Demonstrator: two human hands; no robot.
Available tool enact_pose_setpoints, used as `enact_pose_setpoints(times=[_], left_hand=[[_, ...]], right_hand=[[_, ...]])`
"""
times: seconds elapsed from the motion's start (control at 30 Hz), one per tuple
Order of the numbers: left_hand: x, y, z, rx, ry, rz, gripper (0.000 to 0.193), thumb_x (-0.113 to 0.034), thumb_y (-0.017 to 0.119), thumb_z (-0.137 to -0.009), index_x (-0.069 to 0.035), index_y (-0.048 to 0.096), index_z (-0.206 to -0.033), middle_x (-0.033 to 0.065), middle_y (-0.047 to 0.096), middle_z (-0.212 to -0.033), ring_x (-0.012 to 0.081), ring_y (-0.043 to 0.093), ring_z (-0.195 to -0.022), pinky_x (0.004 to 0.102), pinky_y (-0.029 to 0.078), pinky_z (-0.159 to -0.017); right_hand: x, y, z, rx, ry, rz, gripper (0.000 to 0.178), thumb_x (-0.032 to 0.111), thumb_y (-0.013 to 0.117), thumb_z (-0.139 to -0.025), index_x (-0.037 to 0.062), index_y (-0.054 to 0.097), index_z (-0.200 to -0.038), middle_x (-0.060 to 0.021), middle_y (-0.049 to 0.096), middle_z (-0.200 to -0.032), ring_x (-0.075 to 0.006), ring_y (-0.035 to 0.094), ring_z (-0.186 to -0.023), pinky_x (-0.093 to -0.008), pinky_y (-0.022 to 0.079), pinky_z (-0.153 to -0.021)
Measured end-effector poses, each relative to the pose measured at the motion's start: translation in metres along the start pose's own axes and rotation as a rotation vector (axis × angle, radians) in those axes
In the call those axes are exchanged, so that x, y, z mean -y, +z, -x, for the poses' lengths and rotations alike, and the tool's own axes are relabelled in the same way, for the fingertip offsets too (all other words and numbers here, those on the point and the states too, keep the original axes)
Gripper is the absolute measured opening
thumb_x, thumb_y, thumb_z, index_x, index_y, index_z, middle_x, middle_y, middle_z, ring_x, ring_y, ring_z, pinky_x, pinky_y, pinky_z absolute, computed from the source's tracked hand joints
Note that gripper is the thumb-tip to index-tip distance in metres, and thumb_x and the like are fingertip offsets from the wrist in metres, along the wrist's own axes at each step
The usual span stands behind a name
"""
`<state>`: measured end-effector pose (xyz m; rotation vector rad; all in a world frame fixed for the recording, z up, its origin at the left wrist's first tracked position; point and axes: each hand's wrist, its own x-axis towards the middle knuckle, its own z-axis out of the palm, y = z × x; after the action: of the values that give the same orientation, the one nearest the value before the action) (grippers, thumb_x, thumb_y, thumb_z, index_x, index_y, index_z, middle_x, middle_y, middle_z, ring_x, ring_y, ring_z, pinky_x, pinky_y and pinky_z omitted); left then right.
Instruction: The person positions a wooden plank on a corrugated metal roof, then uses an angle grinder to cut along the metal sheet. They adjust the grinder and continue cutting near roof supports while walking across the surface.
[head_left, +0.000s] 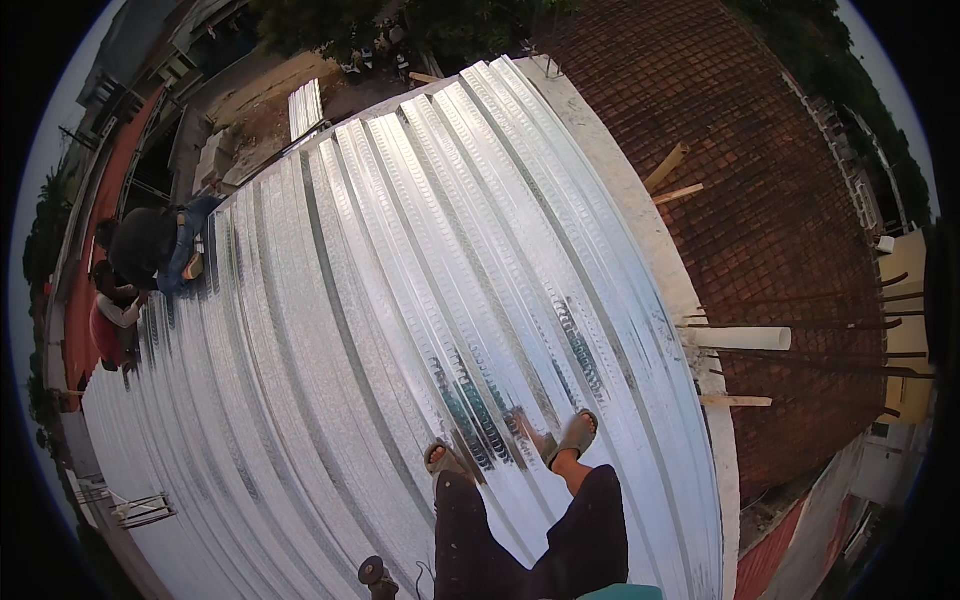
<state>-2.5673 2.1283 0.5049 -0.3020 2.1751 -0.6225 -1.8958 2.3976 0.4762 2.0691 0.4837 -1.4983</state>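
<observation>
Neither of my hands shows in the head view. Ribbed silver metal sheets form the roof deck under me, their long ribs running away toward the far edge. My sandalled feet rest on the sheets, and my dark trousers fill the bottom middle. Left of my leg, at the lower edge, a dark tool with a round end sticks up; its kind and whatever supports it are cut off. A thin dark wire curls beside it.
At the far left, a person in black crouches at the roof edge by another in red. Along the right runs a concrete ledge with a white pipe, wood pieces and rebar jutting out. Beyond lies a lower tiled roof.
</observation>
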Motion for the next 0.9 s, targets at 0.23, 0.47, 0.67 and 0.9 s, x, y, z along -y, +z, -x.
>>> enact_pose_setpoints(times=[0.23, 0.47, 0.67, 0.9], left_hand=[[-0.038, -0.047, 0.066, 0.013, 0.344, 0.167, 0.066, -0.037, 0.085, -0.068, 0.008, 0.059, -0.110, 0.0266, 0.070, -0.108, 0.0437, 0.068, -0.104, 0.0495, 0.054, -0.094], [-0.100, -0.096, 0.096, 0.027, 0.657, 0.384, 0.064, -0.038, 0.084, -0.069, 0.008, 0.060, -0.107, 0.0272, 0.070, -0.108, 0.0441, 0.068, -0.104, 0.0497, 0.054, -0.094], [-0.129, -0.119, 0.106, 0.049, 0.777, 0.394, 0.062, -0.038, 0.083, -0.070, 0.008, 0.061, -0.105, 0.0277, 0.070, -0.107, 0.0445, 0.068, -0.104, 0.0499, 0.054, -0.094], [-0.141, -0.124, 0.108, 0.076, 0.851, 0.354, 0.059, -0.039, 0.082, -0.071, 0.008, 0.062, -0.102, 0.0282, 0.070, -0.106, 0.0449, 0.068, -0.103, 0.0501, 0.054, -0.094]], right_hand=[[0.053, 0.061, 0.082, 0.018, -0.199, -0.278, 0.029, 0.021, 0.078, -0.086, -0.0038, 0.068, -0.097, -0.0158, 0.071, -0.078, -0.0266, 0.072, -0.070, -0.0435, 0.059, -0.055], [0.053, 0.059, 0.137, -0.010, -0.288, -0.406, 0.032, 0.023, 0.078, -0.084, -0.0035, 0.067, -0.099, -0.0156, 0.070, -0.080, -0.0267, 0.072, -0.072, -0.0440, 0.059, -0.057], [0.024, 0.075, 0.161, -0.029, -0.286, -0.510, 0.034, 0.024, 0.079, -0.084, -0.0032, 0.067, -0.100, -0.0155, 0.070, -0.082, -0.0268, 0.072, -0.074, -0.0445, 0.059, -0.059], [-0.005, 0.100, 0.177, -0.032, -0.254, -0.605, 0.037, 0.026, 0.079, -0.082, -0.0030, 0.066, -0.102, -0.0154, 0.070, -0.085, -0.0268, 0.072, -0.076, -0.0451, 0.060, -0.062]])
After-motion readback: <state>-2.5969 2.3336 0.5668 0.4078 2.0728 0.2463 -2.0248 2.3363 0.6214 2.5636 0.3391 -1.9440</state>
